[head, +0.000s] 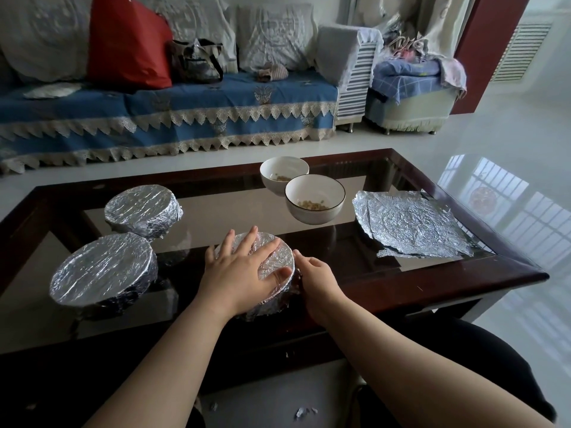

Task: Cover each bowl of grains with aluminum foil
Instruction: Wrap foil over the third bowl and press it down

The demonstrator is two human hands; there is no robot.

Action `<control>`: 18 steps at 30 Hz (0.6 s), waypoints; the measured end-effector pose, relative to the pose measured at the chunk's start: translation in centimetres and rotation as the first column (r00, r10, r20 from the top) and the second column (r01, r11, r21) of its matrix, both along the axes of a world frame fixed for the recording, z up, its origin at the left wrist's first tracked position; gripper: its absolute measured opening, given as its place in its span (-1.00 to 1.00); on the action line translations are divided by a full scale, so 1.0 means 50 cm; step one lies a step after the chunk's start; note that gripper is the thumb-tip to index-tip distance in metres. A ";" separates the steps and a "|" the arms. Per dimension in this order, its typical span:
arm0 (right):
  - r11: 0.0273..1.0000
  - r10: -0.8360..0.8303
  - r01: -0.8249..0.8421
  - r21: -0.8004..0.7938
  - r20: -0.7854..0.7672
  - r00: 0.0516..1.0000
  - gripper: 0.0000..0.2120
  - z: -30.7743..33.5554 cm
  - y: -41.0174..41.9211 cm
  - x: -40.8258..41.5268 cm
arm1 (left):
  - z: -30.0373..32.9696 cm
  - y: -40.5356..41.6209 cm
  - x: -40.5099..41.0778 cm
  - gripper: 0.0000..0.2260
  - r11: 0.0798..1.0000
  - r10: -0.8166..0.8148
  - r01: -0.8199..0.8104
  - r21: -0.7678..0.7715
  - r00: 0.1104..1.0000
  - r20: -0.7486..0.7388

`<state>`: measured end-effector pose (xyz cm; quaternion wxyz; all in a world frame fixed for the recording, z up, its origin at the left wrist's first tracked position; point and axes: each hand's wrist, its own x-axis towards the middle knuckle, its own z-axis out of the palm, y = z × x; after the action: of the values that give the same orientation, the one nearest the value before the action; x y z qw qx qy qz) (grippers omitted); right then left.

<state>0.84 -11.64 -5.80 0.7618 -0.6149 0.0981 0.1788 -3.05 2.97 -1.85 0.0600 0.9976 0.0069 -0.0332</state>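
Far left of the working hands stand two foil-wrapped bowls: the near one [103,274] and, behind it, the farther one [143,209], both fully covered. The left hand [239,270] lies flat with straight fingers on the foil top of the third bowl [278,257], pinning it to the glass table [509,273]. Just to its right, the right hand [315,273] curls against the bowl's side, fingers pressing the foil skirt under the rim; whether it pinches a fold cannot be told. To seal well, I would keep the palm steady and work the crimping fingers round the rim, smoothing downward so the foil does not tear. Beyond the hands sit two uncovered bowls, the nearer [314,199] and the farther [283,174], each holding grains. Well right of the grip lie loose foil sheets [411,223].
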 end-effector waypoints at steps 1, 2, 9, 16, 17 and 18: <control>1.000 0.016 -0.016 0.015 -0.008 1.000 -0.70 0.003 0.000 -0.001 | -0.001 0.000 0.001 -0.30 1.000 0.001 -0.001 0.003 1.000 0.003; 0.999 0.033 -0.033 0.029 -0.014 0.999 -0.70 0.005 0.000 -0.001 | -0.002 0.000 0.001 -0.29 1.000 0.002 -0.002 0.004 1.000 0.006; 0.990 0.061 -0.054 0.132 -0.057 0.996 -0.69 0.002 -0.002 0.001 | -0.006 0.001 0.004 -0.26 1.000 0.008 -0.008 0.010 1.000 0.013; 0.981 0.086 -0.071 0.182 -0.080 0.993 -0.92 -0.009 0.001 0.015 | -0.005 0.000 0.004 -0.26 1.000 0.014 -0.014 0.016 1.000 0.015; 0.982 0.089 -0.076 0.171 -0.070 0.994 -0.94 -0.012 0.001 0.017 | -0.005 0.000 0.004 -0.26 1.000 0.016 -0.017 0.014 1.000 0.014; 0.983 0.095 -0.085 0.166 -0.055 0.994 -0.95 -0.013 0.001 0.019 | -0.005 -0.001 0.004 -0.26 1.000 0.018 -0.018 0.013 1.000 0.014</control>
<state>1.78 -11.61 -6.45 0.7972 -0.5484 0.0790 0.2398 -2.87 2.94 -2.11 0.0537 0.9981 0.0158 -0.0258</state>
